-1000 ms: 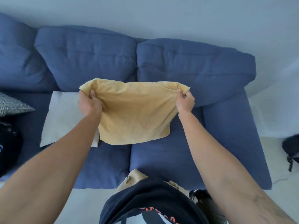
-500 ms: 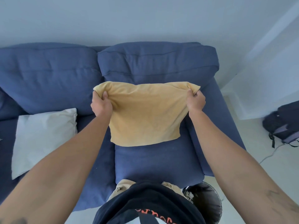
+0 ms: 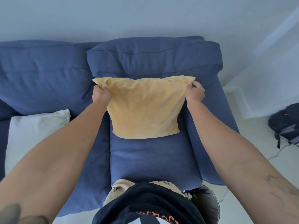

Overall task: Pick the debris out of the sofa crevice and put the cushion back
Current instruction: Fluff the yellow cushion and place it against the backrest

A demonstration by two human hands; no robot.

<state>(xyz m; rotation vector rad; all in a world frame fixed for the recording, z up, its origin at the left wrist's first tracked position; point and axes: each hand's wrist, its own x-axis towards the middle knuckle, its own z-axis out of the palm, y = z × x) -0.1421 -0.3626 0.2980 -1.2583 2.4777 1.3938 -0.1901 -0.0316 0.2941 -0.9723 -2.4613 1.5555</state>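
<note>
cushion nearly home, two corners pinched

closest to me, down by my legs, a dark bin (image 3: 208,206) stands on the floor at the sofa's front right corner. ahead of it is the blue seat cushion (image 3: 152,160), with a few pale specks on its fabric that may be leftover crumbs; i can't tell what they are.

past that, i'm holding the yellow cushion (image 3: 145,109) by its two top corners. my left hand (image 3: 101,94) has the left corner pinched between thumb and curled fingers, and my right hand (image 3: 195,92) grips the right corner the same way. the cushion's bottom edge looks to be touching the seat, and its top leans toward the blue back cushion (image 3: 153,57) on the right end of the sofa. a white pillow (image 3: 37,126) lies off to the left.

what worries me: i only have corners, so if i let go before the cushion rests against the back, it could flop forward onto the seat. the crevice behind it is hidden now, so any debris left there would get covered. those specks could also be pressed into the fabric.
</note>
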